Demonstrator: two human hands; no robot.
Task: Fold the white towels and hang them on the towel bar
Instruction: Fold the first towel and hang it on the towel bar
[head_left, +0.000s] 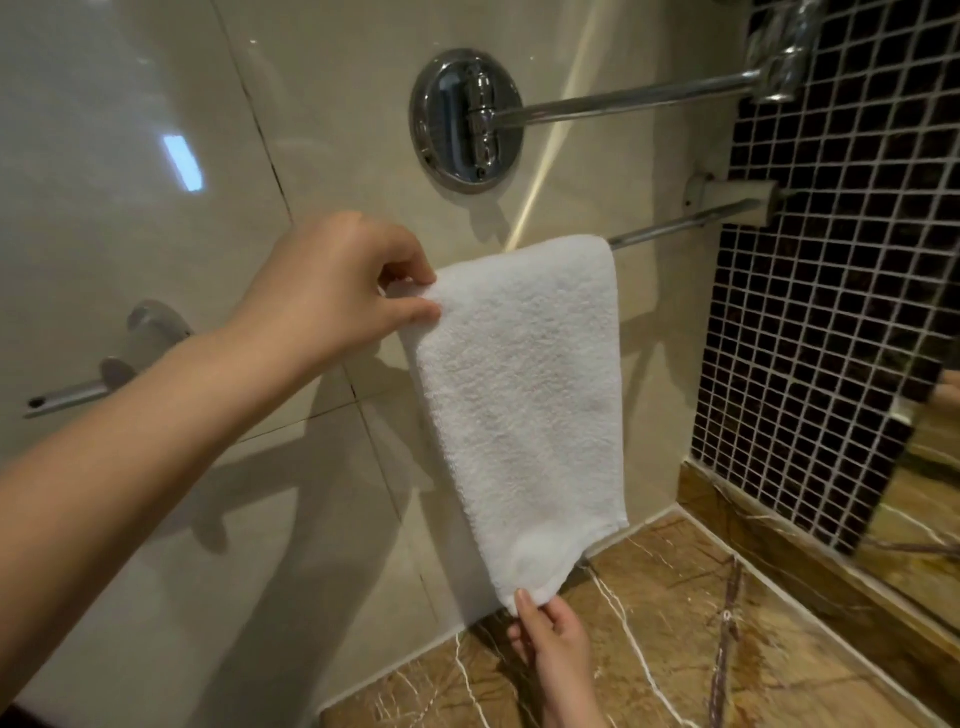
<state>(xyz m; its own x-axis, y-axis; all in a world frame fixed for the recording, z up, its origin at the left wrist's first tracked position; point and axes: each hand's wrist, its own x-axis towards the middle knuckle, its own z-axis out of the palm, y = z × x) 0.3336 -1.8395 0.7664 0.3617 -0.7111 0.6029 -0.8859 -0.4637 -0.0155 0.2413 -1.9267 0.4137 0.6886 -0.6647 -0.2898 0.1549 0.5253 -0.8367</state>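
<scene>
Pinch grips on folded white towel: left hand top edge, right hand bottom corner.

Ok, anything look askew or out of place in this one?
The white towel hangs crooked on the towel bar: its bottom hem slants, one corner dipping lower, where the right hand pinches it. The left hand pinches its top edge.

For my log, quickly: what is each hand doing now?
Left hand: pinches towel at top edge.
Right hand: pinches towel's bottom corner.
</scene>
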